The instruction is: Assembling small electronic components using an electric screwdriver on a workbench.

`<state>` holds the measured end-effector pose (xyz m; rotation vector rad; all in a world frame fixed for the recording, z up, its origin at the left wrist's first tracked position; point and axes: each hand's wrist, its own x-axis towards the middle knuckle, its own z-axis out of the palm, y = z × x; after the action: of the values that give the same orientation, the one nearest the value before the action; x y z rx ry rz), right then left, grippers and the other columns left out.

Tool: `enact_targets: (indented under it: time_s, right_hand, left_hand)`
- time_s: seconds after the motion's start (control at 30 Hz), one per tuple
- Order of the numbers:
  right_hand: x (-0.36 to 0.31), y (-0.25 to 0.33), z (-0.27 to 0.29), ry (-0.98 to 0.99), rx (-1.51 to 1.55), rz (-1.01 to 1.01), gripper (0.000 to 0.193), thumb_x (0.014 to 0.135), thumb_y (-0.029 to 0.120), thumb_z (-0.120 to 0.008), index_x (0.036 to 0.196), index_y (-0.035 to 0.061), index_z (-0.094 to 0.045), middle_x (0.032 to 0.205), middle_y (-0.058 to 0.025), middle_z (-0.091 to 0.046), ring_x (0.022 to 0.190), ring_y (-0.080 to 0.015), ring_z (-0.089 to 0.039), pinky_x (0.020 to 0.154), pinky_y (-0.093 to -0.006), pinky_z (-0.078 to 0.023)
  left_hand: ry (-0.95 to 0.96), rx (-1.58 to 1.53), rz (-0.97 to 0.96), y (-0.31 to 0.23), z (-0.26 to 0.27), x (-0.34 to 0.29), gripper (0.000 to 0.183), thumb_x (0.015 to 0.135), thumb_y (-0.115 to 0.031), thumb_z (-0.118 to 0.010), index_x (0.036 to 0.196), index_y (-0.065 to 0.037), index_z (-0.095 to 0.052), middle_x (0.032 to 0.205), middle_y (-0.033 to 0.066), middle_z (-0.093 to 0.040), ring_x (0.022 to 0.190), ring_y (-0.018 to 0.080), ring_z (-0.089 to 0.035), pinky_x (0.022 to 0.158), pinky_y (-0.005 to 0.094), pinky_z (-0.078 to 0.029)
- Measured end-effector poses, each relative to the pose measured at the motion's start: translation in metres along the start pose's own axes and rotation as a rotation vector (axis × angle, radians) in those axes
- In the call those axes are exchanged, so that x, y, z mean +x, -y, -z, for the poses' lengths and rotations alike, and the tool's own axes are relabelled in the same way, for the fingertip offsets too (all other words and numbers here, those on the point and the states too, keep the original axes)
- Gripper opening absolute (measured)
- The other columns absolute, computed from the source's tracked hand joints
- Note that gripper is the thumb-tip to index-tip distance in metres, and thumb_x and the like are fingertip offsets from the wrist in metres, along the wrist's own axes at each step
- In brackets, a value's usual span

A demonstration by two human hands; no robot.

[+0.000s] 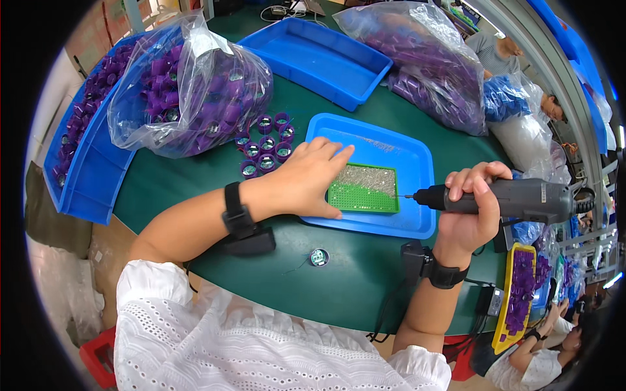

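My right hand point(471, 205) is closed around a dark grey electric screwdriver point(531, 199). Its thin bit points left and reaches the right edge of a green perforated screw tray point(362, 198). Small silvery screws point(368, 176) cover the far part of that tray, leaving green holes bare nearer me. Over the tray's left end, my left hand point(310, 173) has its thumb and fingers spread; whether it presses on the rim I cannot tell. The screw tray lies inside a shallow blue tray point(417, 156). Nearer me sits a single small round part point(319, 257) with a circuit board and thin wires.
Several purple round housings point(266, 144) stand left of the blue tray. Clear bags of purple parts point(215, 98) point(424, 65) and a blue bin point(319, 58) lie behind. A blue bin of purple parts point(91, 153) curves along the left. Other people work at the right.
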<state>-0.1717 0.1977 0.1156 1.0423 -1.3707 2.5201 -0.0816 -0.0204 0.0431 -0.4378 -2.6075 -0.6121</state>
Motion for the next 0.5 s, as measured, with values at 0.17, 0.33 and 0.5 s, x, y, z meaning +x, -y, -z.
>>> enact_targets:
  time_s: [0.17, 0.33, 0.5]
  right_hand:
    - [0.001, 0.009, 0.007, -0.001, 0.009, 0.036, 0.03, 0.076, 0.006, -0.055, 0.105, 0.0029, -0.047, 0.07, -0.0075, -0.051, 0.052, -0.0165, -0.051, 0.06, -0.0333, -0.044]
    - [0.004, 0.016, 0.013, 0.015, 0.05, 0.06, 0.032, 0.076, 0.005, -0.054, 0.106, 0.0017, -0.046, 0.071, -0.0079, -0.051, 0.053, -0.0168, -0.051, 0.06, -0.0333, -0.044]
    - [0.002, 0.021, 0.012, 0.015, 0.034, 0.06, 0.031, 0.075, 0.005, -0.054, 0.105, 0.0012, -0.046, 0.069, -0.0082, -0.05, 0.053, -0.0167, -0.051, 0.061, -0.0337, -0.044]
  left_hand:
    - [0.363, -0.032, 0.208, 0.002, -0.01, 0.008, 0.101, 0.059, -0.027, -0.08, 0.137, 0.006, -0.026, 0.115, 0.0235, -0.048, 0.11, 0.0372, -0.045, 0.095, 0.0422, -0.035]
    - [0.301, -0.016, 0.189, -0.007, -0.011, 0.015, 0.102, 0.058, -0.023, -0.078, 0.14, 0.001, -0.023, 0.113, 0.0203, -0.047, 0.107, 0.0355, -0.044, 0.092, 0.0413, -0.035]
    - [0.106, 0.112, 0.063, -0.009, -0.019, 0.023, 0.101, 0.058, -0.015, -0.075, 0.142, -0.002, -0.021, 0.112, 0.0176, -0.046, 0.103, 0.0322, -0.044, 0.088, 0.0409, -0.035]
